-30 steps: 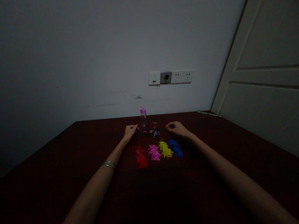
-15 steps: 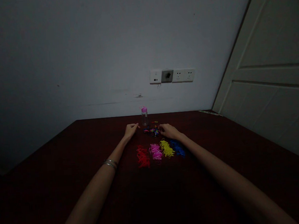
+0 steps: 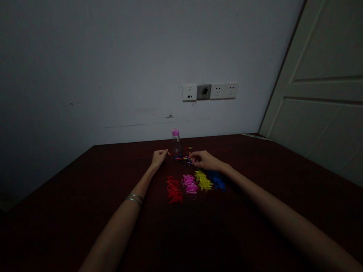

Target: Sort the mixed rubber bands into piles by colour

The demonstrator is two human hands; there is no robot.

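Note:
My right hand [image 3: 204,160] is at the right edge of a small mixed pile of coloured rubber bands [image 3: 182,159], its thumb and fingertips pinched together over it. What the fingertips hold is too small and dark to make out. To the left of the pile, my left hand [image 3: 160,158] rests on the table with curled fingers, apart from the bands. Nearer to me lie separate heaps of red bands [image 3: 174,190], pink bands [image 3: 189,184], yellow bands [image 3: 203,181] and blue bands [image 3: 216,181]. My right wrist passes close beside the blue heap.
A clear bottle with a pink cap [image 3: 176,140] stands upright behind the mixed pile. One yellowish loop [image 3: 190,148] lies near it. The dark red table [image 3: 123,156] meets a wall with sockets [image 3: 223,91]. A pale door [image 3: 329,76] is at the right.
My right hand has shifted slightly left, with its fingertips now over the right side of the mixed pile. My left hand and the sorted heaps have stayed put.

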